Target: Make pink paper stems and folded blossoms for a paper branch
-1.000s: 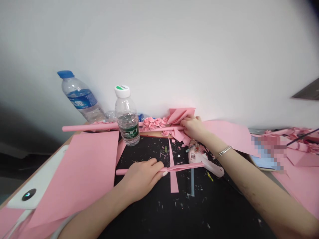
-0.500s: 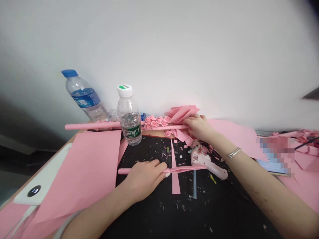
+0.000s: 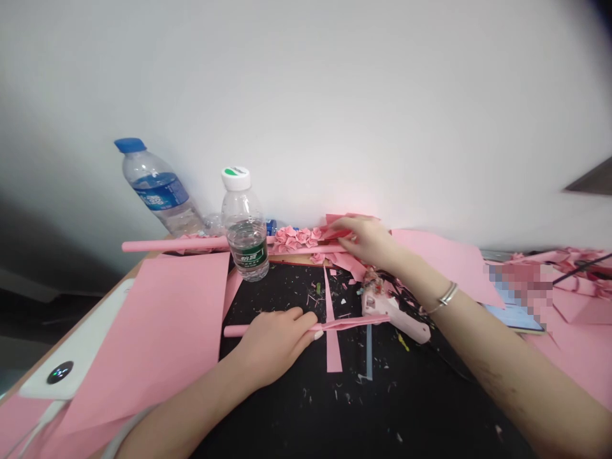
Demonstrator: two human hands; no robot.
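Observation:
My left hand (image 3: pixel 277 347) is closed around a rolled pink paper tube (image 3: pixel 235 330), pressing it down on the black mat (image 3: pixel 354 414). To the right of the fingers the tube flattens into a folded paper end that lies over a glue gun (image 3: pixel 399 315). My right hand (image 3: pixel 368 242) is over a pile of folded pink paper pieces (image 3: pixel 351 217) by the wall. Its thumb and fingers are apart, close to the paper and to the end of a longer pink tube (image 3: pixel 315 249). Folded pink paper flowers (image 3: pixel 297 237) sit just left of it.
A small water bottle (image 3: pixel 246 236) stands at the mat's back left, with a blue-capped bottle (image 3: pixel 157 191) leaning on the wall behind. Pink sheets (image 3: pixel 167 325) and a white device (image 3: pixel 71 357) lie left. A phone (image 3: pixel 516 319) lies right. Paper scraps dot the mat.
My right hand has lifted slightly off the long tube's end and shifted left, its fingers spreading over the folded paper. My left hand keeps its hold. The view has shifted slightly.

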